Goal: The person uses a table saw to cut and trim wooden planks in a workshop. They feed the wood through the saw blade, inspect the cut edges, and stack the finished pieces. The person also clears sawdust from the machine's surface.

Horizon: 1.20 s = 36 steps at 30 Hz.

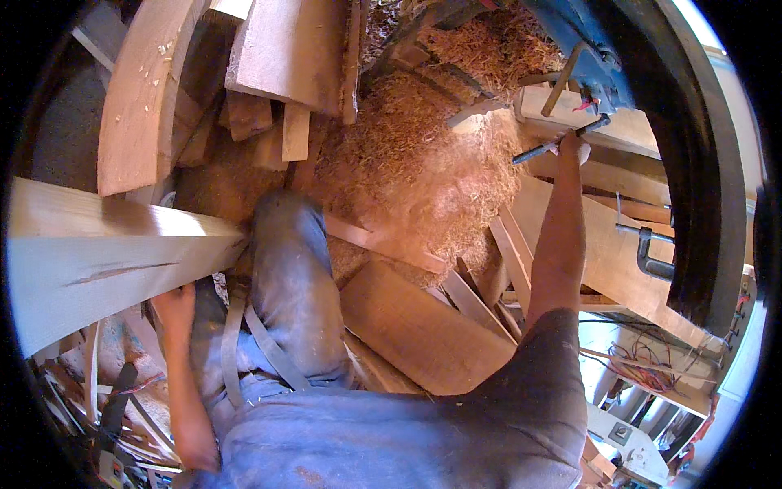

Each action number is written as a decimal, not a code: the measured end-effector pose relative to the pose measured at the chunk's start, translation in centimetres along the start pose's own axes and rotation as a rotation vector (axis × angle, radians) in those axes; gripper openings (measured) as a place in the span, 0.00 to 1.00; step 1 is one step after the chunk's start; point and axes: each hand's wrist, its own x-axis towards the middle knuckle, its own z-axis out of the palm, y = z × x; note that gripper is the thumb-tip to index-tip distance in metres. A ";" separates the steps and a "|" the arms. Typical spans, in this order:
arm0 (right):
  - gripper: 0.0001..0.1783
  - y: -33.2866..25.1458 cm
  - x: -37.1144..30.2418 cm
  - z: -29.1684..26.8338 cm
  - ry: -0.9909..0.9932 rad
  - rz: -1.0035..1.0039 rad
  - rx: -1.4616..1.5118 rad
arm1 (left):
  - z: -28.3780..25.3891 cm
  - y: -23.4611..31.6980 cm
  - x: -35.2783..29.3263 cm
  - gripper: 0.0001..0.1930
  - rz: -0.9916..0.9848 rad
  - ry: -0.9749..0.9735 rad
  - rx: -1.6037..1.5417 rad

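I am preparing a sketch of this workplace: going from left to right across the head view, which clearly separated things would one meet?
Left hand, trousered knee, wide brown plank, right hand, grey C-clamp.

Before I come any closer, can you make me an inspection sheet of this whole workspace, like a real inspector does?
Surface: heaped reddish-brown wood shavings; what lies underneath is hidden.
Job's things: long, pale, squared timber beam at the left; slim, dark, straight bar at the upper right.
Clutter: wide reddish-brown wooden board beside the knee; thin pale wooden strips at the lower left.
Grips: left hand at the beam's lower edge, fingertips hidden; right hand at the bar, fingers hard to make out.
Cables: tangle of thin reddish and dark wires at the lower right.
Surroundings: blue machine at the upper right; dark metal C-shaped clamp below it.
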 end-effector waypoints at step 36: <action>0.06 1.4 3.1 4.3 -0.167 -0.047 0.072 | -1.5 3.3 -2.2 0.18 -0.086 -0.050 0.418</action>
